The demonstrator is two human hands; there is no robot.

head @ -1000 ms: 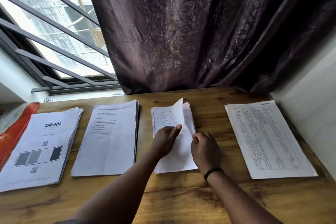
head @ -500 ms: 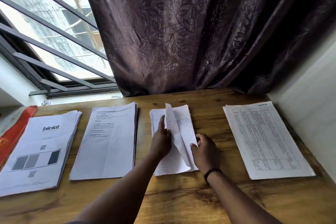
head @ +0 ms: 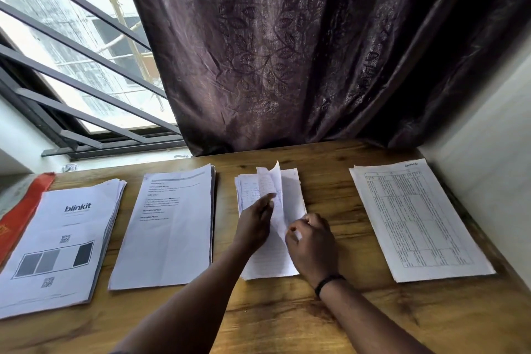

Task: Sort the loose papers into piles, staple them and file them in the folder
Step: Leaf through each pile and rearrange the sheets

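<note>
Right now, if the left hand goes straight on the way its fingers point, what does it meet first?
Probably the raised sheet of the handwritten pile: the left hand points up and slightly right, its fingertips already at that sheet. Beyond lie bare table and the curtain.

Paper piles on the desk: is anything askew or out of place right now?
Only the third pile: its top sheet is lifted and curled between the left hand and right hand, and it is handwritten. The other three piles lie flat.
</note>
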